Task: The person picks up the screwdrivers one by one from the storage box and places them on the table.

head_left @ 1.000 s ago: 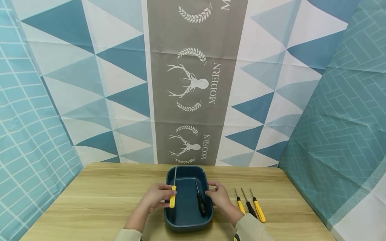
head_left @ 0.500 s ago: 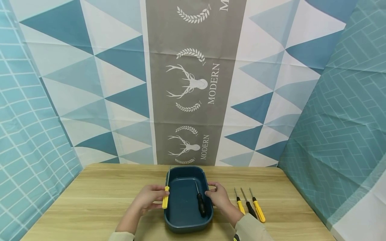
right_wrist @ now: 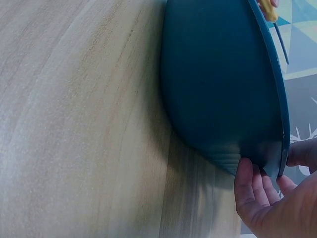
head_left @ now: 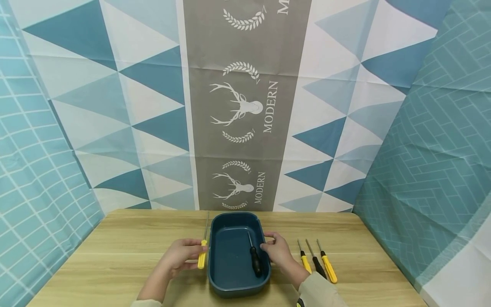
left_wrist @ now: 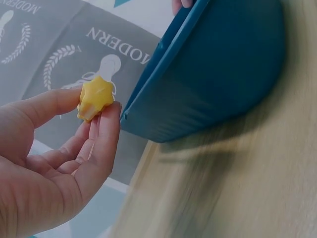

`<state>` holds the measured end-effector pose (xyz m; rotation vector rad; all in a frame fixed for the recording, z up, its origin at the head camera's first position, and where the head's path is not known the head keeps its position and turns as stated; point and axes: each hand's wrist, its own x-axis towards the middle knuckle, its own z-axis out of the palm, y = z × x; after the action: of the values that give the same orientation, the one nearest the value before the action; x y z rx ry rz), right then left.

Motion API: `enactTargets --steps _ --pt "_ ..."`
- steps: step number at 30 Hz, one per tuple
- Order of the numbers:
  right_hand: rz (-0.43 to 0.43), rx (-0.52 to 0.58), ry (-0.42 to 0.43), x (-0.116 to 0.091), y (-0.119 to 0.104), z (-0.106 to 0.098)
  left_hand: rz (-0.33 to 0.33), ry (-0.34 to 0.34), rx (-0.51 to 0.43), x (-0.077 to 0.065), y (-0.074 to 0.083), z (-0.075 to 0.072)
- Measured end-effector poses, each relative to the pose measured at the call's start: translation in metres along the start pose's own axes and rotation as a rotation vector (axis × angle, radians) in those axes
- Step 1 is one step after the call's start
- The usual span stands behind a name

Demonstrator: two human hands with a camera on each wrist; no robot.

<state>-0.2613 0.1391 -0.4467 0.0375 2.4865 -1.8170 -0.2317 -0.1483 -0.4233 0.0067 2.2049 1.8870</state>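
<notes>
A deep dark-blue plastic bin (head_left: 230, 273) stands on the wooden table, long side pointing away from me. Just left of its rim, my left hand (head_left: 178, 258) pinches a screwdriver (head_left: 202, 256) by its yellow handle, with the metal shaft pointing away and up. The left wrist view shows the ridged end of that yellow handle (left_wrist: 97, 94) between thumb and fingers. My right hand (head_left: 279, 251) grips the bin's right wall, thumb over the rim and fingers (right_wrist: 244, 181) against the outside. Inside the bin, towards its right side, lies a black-handled screwdriver (head_left: 255, 261).
Right of the bin, three more screwdrivers lie side by side on the table (head_left: 126, 256): a yellow-and-black one (head_left: 305, 261), a black one (head_left: 318, 266) and another yellow-and-black one (head_left: 328, 268). Patterned cloth (head_left: 238, 140) hangs behind the table and along both sides.
My left hand has moved left with the yellow screwdriver, from over the bin's left edge to beside it. My right hand keeps its grip, and the black screwdriver stays in place.
</notes>
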Motion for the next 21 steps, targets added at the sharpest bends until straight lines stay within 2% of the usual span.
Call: enactTargets --steps 7,21 --pt "0.005 0.0 0.002 0.0 0.0 0.0 -0.01 0.027 0.008 -0.003 -0.005 -0.008" --pt "0.013 -0.005 0.005 -0.001 -0.002 0.001 -0.056 0.028 -0.035 -0.006 -0.02 -0.024"
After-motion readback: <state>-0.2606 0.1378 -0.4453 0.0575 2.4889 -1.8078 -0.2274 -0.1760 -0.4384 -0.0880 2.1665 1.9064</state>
